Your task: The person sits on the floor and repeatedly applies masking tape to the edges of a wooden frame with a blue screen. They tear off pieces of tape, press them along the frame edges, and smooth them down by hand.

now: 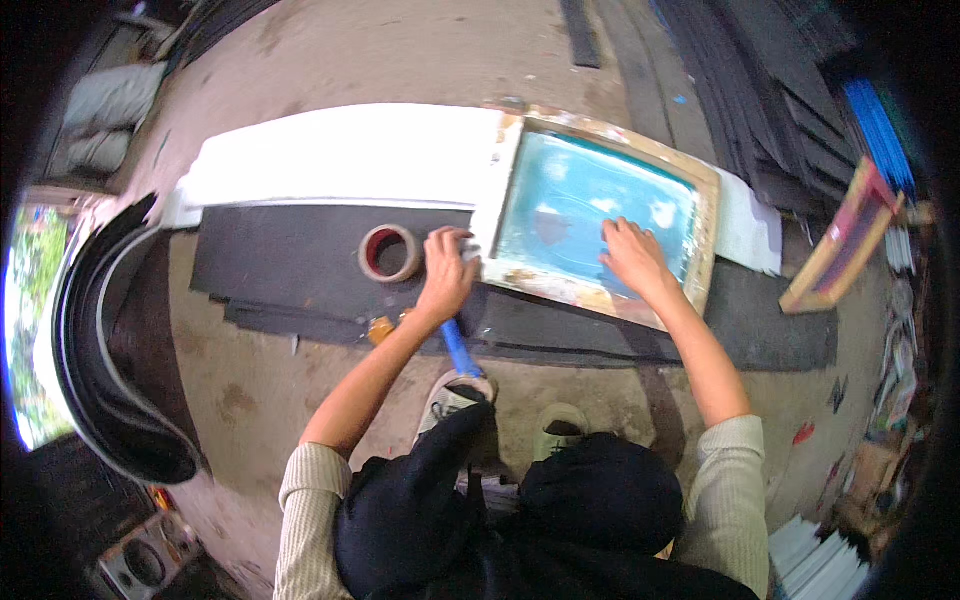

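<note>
A screen-printing frame [712, 215] with a wooden rim and stretched blue mesh [560, 185] lies in front of me, a little to the right. On the mesh rests my right hand [637, 258], its fingers bent and somewhat apart, holding nothing I can see. At the frame's near left corner, my left hand [447, 272] has its fingers curled around something small and pale that I cannot make out. Just left of that hand stands a brown tape roll [408, 262] with a red inner core. A blue strip-like handle [459, 350] shows below my left wrist, partly hidden.
White sheets [340, 155] lie along the far side of black sheets [290, 255] on the floor. A small amber block [381, 329] sits near my left forearm. Another wooden frame [835, 250] leans at the right. Curled black sheets [95, 350] stand at the left.
</note>
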Demonstrator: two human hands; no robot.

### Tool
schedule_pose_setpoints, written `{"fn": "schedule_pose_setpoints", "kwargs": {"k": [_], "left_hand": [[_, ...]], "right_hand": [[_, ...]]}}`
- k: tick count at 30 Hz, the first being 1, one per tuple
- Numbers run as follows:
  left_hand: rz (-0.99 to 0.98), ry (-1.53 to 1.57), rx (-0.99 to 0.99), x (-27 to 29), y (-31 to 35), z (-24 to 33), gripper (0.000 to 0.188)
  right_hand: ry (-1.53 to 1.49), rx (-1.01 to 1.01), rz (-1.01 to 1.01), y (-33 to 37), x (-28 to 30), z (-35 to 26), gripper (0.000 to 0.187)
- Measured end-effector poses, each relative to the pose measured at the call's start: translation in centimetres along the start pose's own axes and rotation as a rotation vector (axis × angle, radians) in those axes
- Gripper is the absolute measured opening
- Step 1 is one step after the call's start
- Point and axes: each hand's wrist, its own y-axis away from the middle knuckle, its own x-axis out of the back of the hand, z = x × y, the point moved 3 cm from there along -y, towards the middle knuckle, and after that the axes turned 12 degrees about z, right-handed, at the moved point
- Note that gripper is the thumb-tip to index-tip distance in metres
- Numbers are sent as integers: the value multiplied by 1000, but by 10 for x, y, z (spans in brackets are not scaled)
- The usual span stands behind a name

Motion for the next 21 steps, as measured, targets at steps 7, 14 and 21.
{"fn": "schedule_pose_setpoints", "kwargs": {"k": [7,14,21], "left_hand": [[-32,-77,96,114,36,-26,37],[-155,-286,-170,115,29,-63,42],[12,313,268,119,12,-79,25]], "right_hand": [[-367,441,-19,-87,9,-160,25],[-550,360,-70,-105,-38,-185,16],[-772,360,-53,-97,-18,-175,67]]}}
